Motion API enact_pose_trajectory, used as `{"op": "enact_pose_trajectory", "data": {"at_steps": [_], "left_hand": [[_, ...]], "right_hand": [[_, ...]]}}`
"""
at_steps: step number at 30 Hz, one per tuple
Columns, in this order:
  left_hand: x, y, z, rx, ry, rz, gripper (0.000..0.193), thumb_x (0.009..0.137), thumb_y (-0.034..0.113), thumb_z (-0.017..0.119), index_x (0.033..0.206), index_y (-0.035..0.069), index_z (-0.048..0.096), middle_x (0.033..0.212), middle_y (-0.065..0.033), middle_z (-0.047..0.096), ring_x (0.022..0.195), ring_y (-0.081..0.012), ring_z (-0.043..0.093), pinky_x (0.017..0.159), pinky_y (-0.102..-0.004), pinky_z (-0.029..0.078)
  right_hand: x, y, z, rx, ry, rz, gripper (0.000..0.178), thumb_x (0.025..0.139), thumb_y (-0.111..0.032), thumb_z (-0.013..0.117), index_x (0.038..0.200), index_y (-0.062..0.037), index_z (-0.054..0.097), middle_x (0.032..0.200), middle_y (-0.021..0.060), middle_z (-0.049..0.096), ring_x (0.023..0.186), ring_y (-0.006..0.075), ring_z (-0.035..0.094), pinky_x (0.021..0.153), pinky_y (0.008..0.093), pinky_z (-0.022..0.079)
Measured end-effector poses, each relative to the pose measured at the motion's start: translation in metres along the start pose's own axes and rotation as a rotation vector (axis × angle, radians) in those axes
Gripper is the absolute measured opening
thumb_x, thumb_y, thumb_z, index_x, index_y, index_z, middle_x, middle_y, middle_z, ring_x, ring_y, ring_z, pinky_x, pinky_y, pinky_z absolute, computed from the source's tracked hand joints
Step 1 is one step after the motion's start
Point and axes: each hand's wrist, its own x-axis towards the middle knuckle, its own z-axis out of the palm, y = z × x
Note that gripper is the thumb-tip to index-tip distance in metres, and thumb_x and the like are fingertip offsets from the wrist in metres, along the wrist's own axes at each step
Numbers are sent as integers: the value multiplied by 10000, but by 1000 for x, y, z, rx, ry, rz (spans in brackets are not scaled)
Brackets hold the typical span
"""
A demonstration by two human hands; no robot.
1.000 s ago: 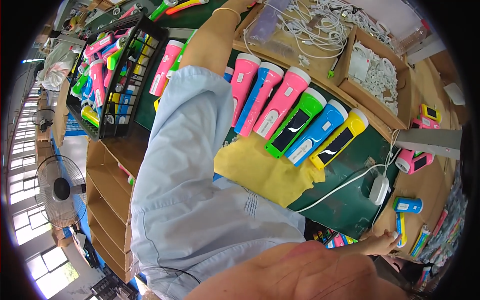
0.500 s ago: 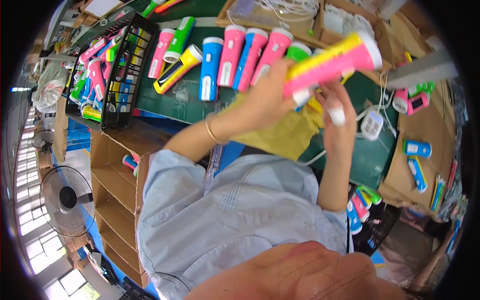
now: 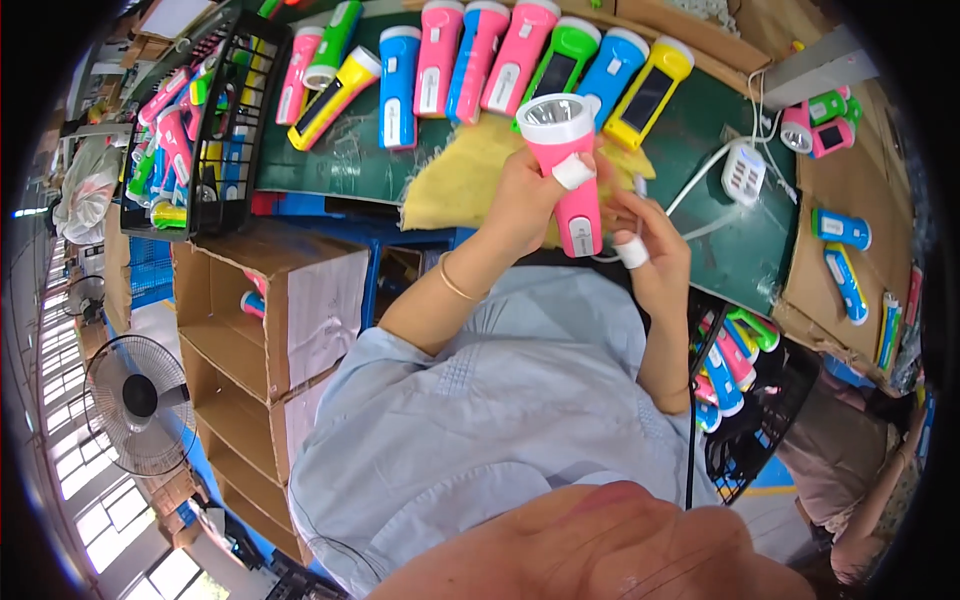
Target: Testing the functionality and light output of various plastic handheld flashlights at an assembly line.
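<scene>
My left hand [image 3: 527, 203] is wrapped round a pink flashlight [image 3: 580, 215] with a white head, its lens end up. White tape covers a fingertip on that hand. Close beside the flashlight, my right hand [image 3: 655, 250] has its fingers bent, with white tape on its thumb. A small whitish piece [image 3: 640, 186] shows by the right fingers; what they hold is hard to make out. Beneath the hands lies a yellow cloth [image 3: 450, 185]. Behind it several flashlights stand in a row, among them a blue one [image 3: 398, 90] and a yellow one [image 3: 650, 95] with a dark panel.
A black crate [image 3: 215, 190] full of flashlights is at the left. White cables run from a power strip [image 3: 742, 172] on the green table [image 3: 735, 255]. More flashlights lie on cardboard [image 3: 800, 270] at the right. Cardboard shelves [image 3: 235, 365] and a fan [image 3: 138, 395] stand lower left.
The flashlight in my left hand has swung from lying slantwise, showing yellow and pink, to nearly upright with its lens towards me. Both hands are now lower against the table.
</scene>
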Motion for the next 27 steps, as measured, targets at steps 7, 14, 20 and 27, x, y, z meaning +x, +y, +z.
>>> {"op": "enact_pose_trajectory", "data": {"at_steps": [7,14,20,27], "left_hand": [[20,13,7,-296,-255,-333,334,863,213,574,1103,22,442,894,-95,561,715,-194,580,616,-318,498],[35,22,21,-391,-220,-421,313,862,222,536,1080,4,479,845,-111,575,655,-195,581,601,-321,509],[58,18,19,22,-75,-229,233,846,168,551,953,-37,526,781,-138,594,707,-253,638,665,-403,560],[80,38,18,252,-133,-104,216,832,69,520,1044,35,494,792,-45,536,682,-129,564,547,-262,476]], "right_hand": [[-12,9,-22,29,277,238,221,874,-28,508,1068,8,607,899,62,590,717,91,556,603,189,413],[-11,7,-13,-70,279,195,203,842,17,508,1009,18,623,823,20,541,669,69,518,603,186,414],[2,-6,-16,140,304,226,219,888,-84,521,1092,-40,587,703,-62,477,564,12,348,480,176,241],[7,-10,-25,231,253,299,227,912,-99,472,1106,-8,543,709,10,546,580,39,454,494,156,295]]}}
